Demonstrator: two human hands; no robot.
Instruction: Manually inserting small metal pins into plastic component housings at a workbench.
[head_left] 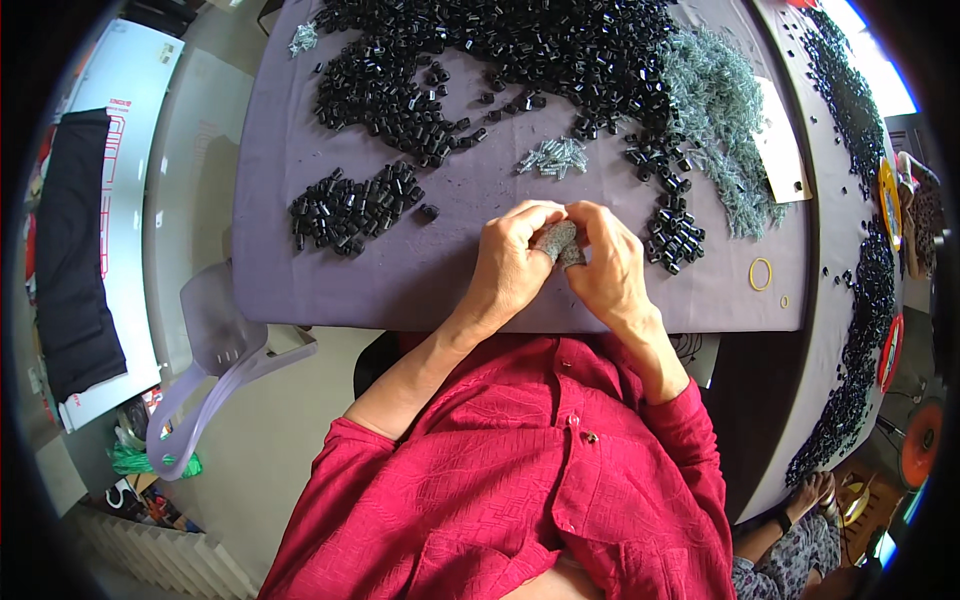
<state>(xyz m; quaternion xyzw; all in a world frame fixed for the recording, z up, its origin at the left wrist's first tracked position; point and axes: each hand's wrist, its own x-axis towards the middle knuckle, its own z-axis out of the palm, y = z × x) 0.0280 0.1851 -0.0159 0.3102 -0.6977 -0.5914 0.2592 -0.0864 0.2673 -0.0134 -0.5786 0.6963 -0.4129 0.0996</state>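
My left hand (508,255) and my right hand (612,262) meet fingertip to fingertip over the near edge of the purple-covered table (400,290). Both are closed in a pinch, and grey wraps (556,240) cover the thumbs. Whatever lies between the fingers is hidden. Just beyond them sits a small heap of thin silvery metal pieces (553,157), too small to tell whether springs or screws. A pile of short black plastic cylinders (355,208) lies to the left, and a smaller group of black cylinders (674,235) is close to my right hand.
A large black heap (500,40) spreads across the far side, beside a big silvery heap (715,125). A cream card (782,140) and a yellow rubber band (760,274) lie at right. Another table holds more black pieces (850,370); a person's hand (812,492) shows there. A lilac plastic chair (215,330) stands left.
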